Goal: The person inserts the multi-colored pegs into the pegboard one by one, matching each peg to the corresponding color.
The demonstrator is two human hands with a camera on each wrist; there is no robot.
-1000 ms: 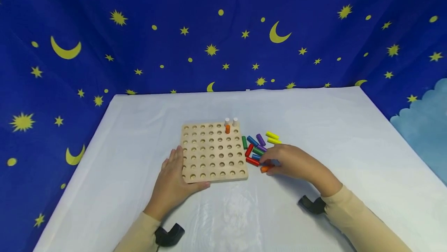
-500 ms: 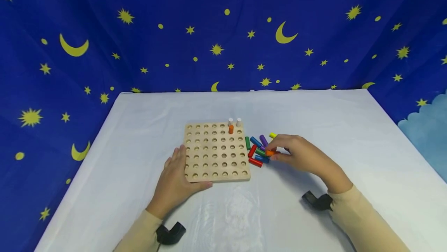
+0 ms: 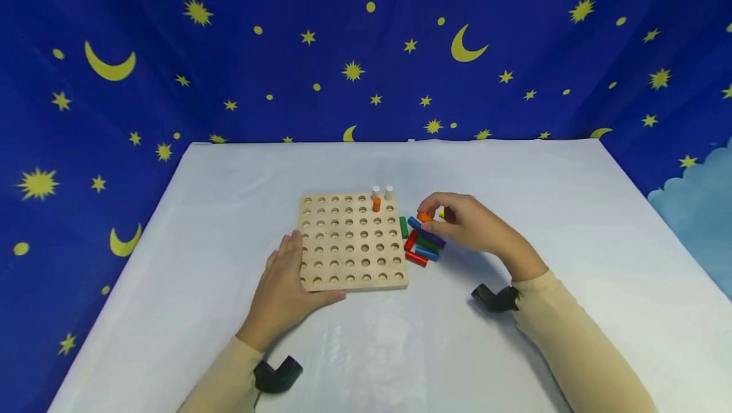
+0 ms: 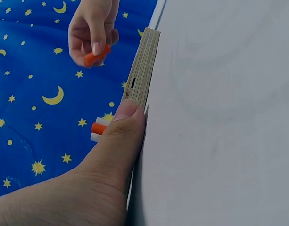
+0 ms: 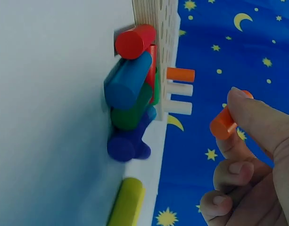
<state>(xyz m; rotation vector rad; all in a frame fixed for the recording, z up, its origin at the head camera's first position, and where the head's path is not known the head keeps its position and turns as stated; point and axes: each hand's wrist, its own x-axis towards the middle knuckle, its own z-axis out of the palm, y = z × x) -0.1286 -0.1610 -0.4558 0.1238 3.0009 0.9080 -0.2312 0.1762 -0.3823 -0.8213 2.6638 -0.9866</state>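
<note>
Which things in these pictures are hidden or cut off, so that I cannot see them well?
- Yellow pegs: in the head view the right hand covers most of them; in the right wrist view one is cut by the bottom edge.
- Peg board: the left wrist view shows only its edge; the holes are out of sight.
- Left hand: the left wrist view shows only the thumb.
- Orange peg: fingers hide part in the right wrist view.

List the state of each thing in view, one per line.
Right hand: raised over the loose pegs, pinching an orange peg.
Left hand: flat on the table, thumb against the pegboard edge.
Pegboard: flat, nearly all holes unfilled.
Two white pegs: upright in the far row.
Seated orange peg: upright, beside them.
Loose pegs: lying piled beside the board.
</note>
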